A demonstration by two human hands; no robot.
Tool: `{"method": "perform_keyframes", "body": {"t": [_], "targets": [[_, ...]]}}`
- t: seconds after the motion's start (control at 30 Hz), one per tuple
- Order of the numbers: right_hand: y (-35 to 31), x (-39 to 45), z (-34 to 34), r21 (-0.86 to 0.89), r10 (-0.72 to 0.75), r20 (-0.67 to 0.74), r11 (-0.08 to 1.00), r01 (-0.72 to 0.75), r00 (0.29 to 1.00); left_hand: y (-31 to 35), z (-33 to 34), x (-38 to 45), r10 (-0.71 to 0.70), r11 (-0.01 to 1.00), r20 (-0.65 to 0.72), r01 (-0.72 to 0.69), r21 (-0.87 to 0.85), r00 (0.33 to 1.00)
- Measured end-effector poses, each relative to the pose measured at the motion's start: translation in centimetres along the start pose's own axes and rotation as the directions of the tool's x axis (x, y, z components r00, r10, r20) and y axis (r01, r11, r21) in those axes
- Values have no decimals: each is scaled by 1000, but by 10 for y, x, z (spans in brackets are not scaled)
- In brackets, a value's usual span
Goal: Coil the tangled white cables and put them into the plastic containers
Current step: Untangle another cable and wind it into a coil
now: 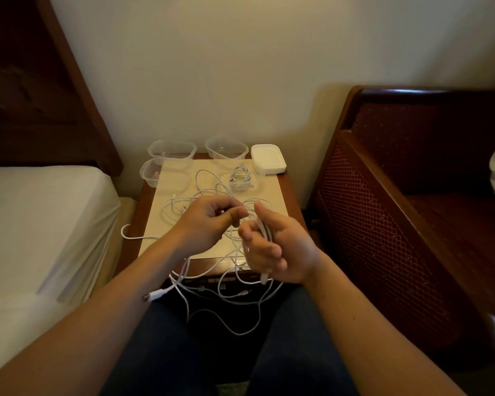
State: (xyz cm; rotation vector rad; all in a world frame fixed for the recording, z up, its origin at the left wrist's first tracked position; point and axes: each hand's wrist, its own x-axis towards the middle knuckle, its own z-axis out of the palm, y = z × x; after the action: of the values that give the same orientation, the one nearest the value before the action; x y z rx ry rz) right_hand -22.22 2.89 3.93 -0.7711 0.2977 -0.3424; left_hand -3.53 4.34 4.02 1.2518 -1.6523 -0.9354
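Right hand point(280, 247): gripping a white cable coil point(265, 232) wound round its fingers.
Left hand point(212, 221): pinching a strand of the tangled cables point(212, 195), which are lying on the tabletop point(275, 192).

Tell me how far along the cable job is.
Done: one coiled white cable lies in a clear plastic container on the small wooden table. In hand: the right hand holds a partly wound white coil, while the left hand pinches the strand feeding it. Left: the tangled loose white cables hanging over the table's front edge, and three clear empty containers unfilled.
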Motion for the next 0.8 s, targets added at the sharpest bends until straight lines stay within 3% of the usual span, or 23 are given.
{"method": "perform_keyframes", "body": {"t": [0.07, 0.17, 0.3, 0.37, 0.47, 0.57, 0.63, 0.7, 0.77, 0.8], "targets": [[-4, 1, 5, 79, -158, -76, 983, 164, 984, -7, 10, -6, -51, 995, 26, 53, -85, 998], [-13, 0, 12, 139, -317, -256, 923, 360, 913, -6, 22, -17, -142, 987, 138, 151, -57, 980], [-20, 5, 6, -181, -454, -433, 890, 418, 779, -6, 20, -19, -253, 966, 268, 226, 130, 930], [-16, 8, 4, -380, -502, -463, 857, 348, 730, -6, 15, -19, -242, 934, 280, 145, 326, 929], [-5, 14, 2, -545, -557, -460, 792, 275, 692, -3, 13, -22, -252, 930, 314, 139, 341, 915], [2, 18, -2, -825, -659, -425, 564, 35, 621, 0, 11, -23, -162, 886, 316, -4, 464, 935], [6, 17, -4, -915, -641, -400, 327, -238, 655, 0, 7, -23, -15, 796, 318, -182, 578, 948], [11, 16, -7, -900, -581, -404, 115, -420, 707, -6, 2, -22, 139, 722, 307, -309, 619, 941], [13, 15, -10, -871, -518, -448, 72, -485, 729, -14, -5, -21, 244, 678, 265, -359, 641, 933], [14, 14, -11, -865, -470, -490, 155, -478, 734, -18, -9, -21, 277, 676, 235, -363, 642, 932]]}}
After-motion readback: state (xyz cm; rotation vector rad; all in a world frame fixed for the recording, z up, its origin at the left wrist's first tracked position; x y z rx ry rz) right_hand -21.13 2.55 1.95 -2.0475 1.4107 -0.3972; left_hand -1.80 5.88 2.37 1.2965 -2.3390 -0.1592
